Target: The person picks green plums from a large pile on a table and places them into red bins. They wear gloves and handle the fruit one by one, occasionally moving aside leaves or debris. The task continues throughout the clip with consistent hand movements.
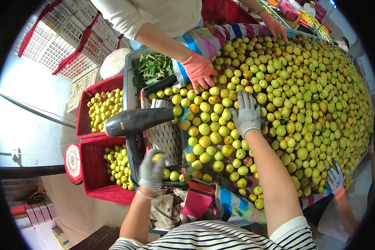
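Heaped across the tabletop [237,214] lie green fruits [304,96]. Sorting is underway: left hand [151,170] closes its grip on one fruit [157,157]; right hand [246,114], at 1 o'clock, rests open-fingered, empty. Next likely requires release into the 9 o'clock red crate [93,175].

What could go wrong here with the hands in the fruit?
1. The left hand holds one fruit right beside the black blower; it may knock it.
2. The right hand works close to a co-worker's pink glove; they could collide.
3. Fruit near the table edge might roll off.
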A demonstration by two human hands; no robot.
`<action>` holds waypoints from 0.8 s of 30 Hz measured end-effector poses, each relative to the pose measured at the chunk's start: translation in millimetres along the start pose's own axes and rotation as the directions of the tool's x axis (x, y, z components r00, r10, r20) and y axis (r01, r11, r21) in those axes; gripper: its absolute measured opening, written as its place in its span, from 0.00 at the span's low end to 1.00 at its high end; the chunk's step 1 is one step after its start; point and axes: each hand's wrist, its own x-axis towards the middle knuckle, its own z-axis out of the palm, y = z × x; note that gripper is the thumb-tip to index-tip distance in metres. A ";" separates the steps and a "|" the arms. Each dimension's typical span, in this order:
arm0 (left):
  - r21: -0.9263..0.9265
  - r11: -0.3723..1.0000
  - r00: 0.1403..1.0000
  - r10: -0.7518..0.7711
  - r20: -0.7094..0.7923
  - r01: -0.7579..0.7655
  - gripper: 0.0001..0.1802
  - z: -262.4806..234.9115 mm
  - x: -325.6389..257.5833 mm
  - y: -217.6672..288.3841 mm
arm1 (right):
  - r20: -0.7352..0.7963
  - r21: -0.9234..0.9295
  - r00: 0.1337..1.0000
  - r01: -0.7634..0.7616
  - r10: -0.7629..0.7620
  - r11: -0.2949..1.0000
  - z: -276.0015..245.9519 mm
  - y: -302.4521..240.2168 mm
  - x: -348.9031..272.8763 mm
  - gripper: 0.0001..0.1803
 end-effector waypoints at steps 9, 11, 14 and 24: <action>-0.636 0.622 0.681 -0.704 -0.199 0.457 0.24 -167.9 -21.9 -140.8 | -0.003 0.030 0.987 0.159 -0.159 0.987 10.4 -50.5 -57.3 0.35; -0.548 0.730 0.713 -0.630 -0.308 0.409 0.33 -183.5 -27.1 -169.3 | 0.039 0.047 0.977 0.210 -0.212 0.977 2.1 -52.4 -71.2 0.34; -0.153 0.980 0.844 -0.188 -0.502 0.128 0.32 -162.4 -29.5 -186.4 | -0.060 0.194 0.953 0.302 -0.296 0.933 1.6 -32.5 -102.1 0.34; 0.238 0.863 0.892 0.411 0.187 -0.447 0.30 10.3 -34.1 -18.5 | 0.137 0.127 0.960 0.227 -0.243 0.966 -64.9 105.0 -258.5 0.44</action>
